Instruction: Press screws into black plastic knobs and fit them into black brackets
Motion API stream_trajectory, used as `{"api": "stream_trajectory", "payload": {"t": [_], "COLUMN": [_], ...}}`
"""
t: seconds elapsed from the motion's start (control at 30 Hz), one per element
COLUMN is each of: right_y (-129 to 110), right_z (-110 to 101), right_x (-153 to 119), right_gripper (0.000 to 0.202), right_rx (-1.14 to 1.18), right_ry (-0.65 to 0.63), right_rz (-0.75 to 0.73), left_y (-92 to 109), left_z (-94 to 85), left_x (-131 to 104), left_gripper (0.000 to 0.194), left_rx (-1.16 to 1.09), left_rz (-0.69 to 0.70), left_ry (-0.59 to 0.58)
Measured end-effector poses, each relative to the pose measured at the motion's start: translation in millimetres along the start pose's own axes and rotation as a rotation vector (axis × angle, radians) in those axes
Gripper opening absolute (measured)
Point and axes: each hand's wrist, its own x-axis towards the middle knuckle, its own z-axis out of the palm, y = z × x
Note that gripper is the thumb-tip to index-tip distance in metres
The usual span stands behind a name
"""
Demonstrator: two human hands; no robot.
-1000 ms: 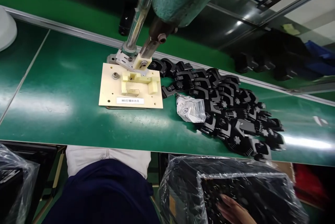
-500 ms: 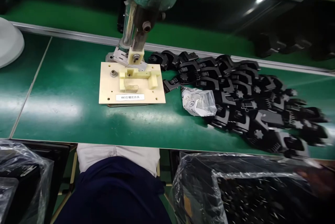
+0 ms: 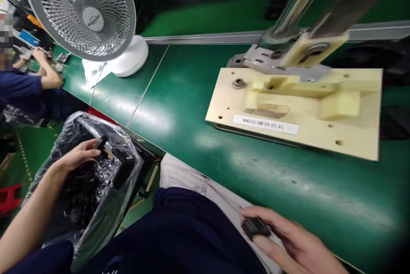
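My left hand [image 3: 80,155] is closed on a small black plastic part [image 3: 102,143], above a plastic-lined bin [image 3: 112,212] full of black parts. Low at the right, by my lap, my right hand [image 3: 288,235] pinches another black plastic piece [image 3: 255,226] between thumb and fingers. The exact kind of either part cannot be made out. On the green bench stands a cream fixture plate [image 3: 221,94] with yellow blocks and a white label, under a metal press arm [image 3: 339,13].
A white fan [image 3: 92,18] on a round base stands at the back left of the green bench [image 3: 188,94]. Beyond it, at the far left, a co-worker's arm [image 3: 48,73] reaches over the bench. A red stool [image 3: 11,199] is on the floor at left.
My view has swung left, bringing in the fan and the left bin; the heap of black parts is mostly out of sight. Both my hands now show, each with a black part.
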Motion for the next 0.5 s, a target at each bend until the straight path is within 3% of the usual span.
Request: {"api": "stream_trajectory", "payload": {"t": [0.07,0.17,0.23,0.37,0.5], "right_y": [-14,-32,-36,-31,-23], "right_z": [20,38,43,45,43], "right_x": [17,24,18,2,-4], "right_gripper": [0.036,0.028,0.024,0.020,0.021], "right_rx": [0.138,0.309,0.412,0.590,0.668], "right_ry": [-0.165,-0.204,-0.213,-0.170,-0.075], "right_rz": [-0.122,-0.276,-0.364,-0.501,-0.540], "left_y": [29,73,91,101,104], "left_z": [25.8,84.7,120.6,168.4,192.9], "left_x": [-2,-15,-24,-31,-34], "left_gripper": [0.054,0.047,0.047,0.046,0.043], "left_rx": [-0.004,0.031,-0.002,-0.150,-0.256], "left_rz": [0.096,0.248,0.295,0.224,0.151], "left_ry": [-0.166,-0.462,-0.624,-0.808,-0.942]}}
